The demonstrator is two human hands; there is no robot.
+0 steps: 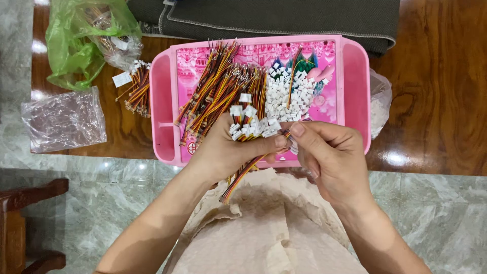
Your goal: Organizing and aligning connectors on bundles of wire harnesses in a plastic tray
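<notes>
My left hand (228, 149) grips a bundle of short red, yellow and black wires (243, 172) tipped with small white plastic connectors (251, 126); the wire tails hang down toward my lap. My right hand (329, 152) pinches one wire end at the bundle's right edge, thumb and fingertips touching my left thumb. Both hands hover over the near edge of a pink plastic tray (160, 101). In the tray lie a heap of loose wires (218, 86) and a pile of loose white connectors (289, 94).
The tray sits on a wooden table (436, 76). On the left are a green plastic bag (76, 40), a clear bag (63, 119) and another wire bunch (138, 91). A dark cloth (284, 18) lies behind the tray, a bag of white parts (378, 104) to its right.
</notes>
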